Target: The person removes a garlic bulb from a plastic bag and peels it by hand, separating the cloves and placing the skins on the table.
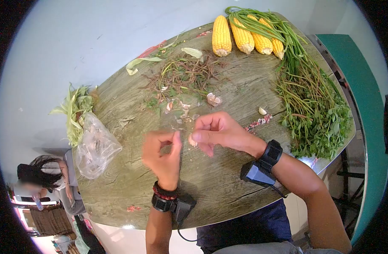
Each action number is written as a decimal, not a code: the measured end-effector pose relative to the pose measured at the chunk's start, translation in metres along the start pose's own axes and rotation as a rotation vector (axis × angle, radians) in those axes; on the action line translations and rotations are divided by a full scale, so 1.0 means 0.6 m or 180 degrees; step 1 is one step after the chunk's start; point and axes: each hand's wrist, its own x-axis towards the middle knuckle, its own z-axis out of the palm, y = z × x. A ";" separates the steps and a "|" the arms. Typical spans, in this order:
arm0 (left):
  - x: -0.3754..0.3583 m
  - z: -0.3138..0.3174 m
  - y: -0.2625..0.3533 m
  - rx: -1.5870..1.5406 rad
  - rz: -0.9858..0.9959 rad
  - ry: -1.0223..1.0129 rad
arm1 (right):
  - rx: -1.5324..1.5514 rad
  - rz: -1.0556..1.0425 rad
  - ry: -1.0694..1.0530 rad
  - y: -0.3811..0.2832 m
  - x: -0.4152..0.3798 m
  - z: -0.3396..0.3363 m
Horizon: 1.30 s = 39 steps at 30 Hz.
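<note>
Between the thumb and fingers of my right hand (219, 132) is a garlic clove (192, 140), held over the middle of the wooden table (228, 178). Close beside it on the left, my left hand (161, 154) is pinched and smeared by motion; whatever its fingertips hold, if anything, cannot be made out. Just beyond both hands lie scraps of garlic skin (184, 111) and a partly broken garlic bulb (214, 100). A pale peeled clove (262, 111) rests on the wood, further right than my right hand.
Several corn cobs (221, 37) line the far edge beneath long green beans (283, 31). Leafy greens (317, 110) cover the right side. Stem trimmings (189, 73) lie beyond the garlic. At left are a clear plastic bag (96, 146) and corn husks (77, 106); a person (67, 182) is beyond.
</note>
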 end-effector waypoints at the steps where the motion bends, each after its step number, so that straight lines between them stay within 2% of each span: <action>1: 0.000 0.000 -0.002 0.0050 0.0090 -0.0072 | 0.0025 -0.0018 0.0028 0.000 0.000 0.000; 5: 0.007 0.009 0.023 0.0176 0.0084 -0.0209 | 0.0051 0.0005 0.0204 -0.002 0.001 -0.003; 8: 0.001 0.001 0.019 0.0070 0.0419 -0.0295 | 0.0054 0.0023 0.0295 -0.002 0.003 -0.005; 11: -0.004 0.008 0.026 -0.0151 0.0370 -0.0197 | 0.0004 0.0036 0.0388 0.001 0.005 -0.003; 20: -0.006 0.006 0.023 0.0137 0.0563 -0.0190 | -0.0137 -0.0090 0.0457 0.007 0.006 -0.002; 26: -0.001 0.003 0.024 0.0786 0.1429 -0.0057 | -0.0263 -0.0070 0.0458 0.004 0.005 -0.001; 29: -0.001 0.004 0.018 0.0800 0.1553 0.0002 | -0.0285 -0.0080 0.0459 0.006 0.005 -0.001; 32: -0.008 0.004 0.021 0.0747 0.1342 -0.0059 | -0.0319 -0.0078 0.0441 0.009 0.006 -0.003; 35: -0.006 0.003 0.020 0.0769 0.1398 -0.0039 | -0.0358 -0.0061 0.0434 0.007 0.005 -0.001; 39: -0.013 0.004 0.014 0.0489 0.0982 -0.0122 | -0.0394 -0.0063 0.0413 0.005 0.005 0.001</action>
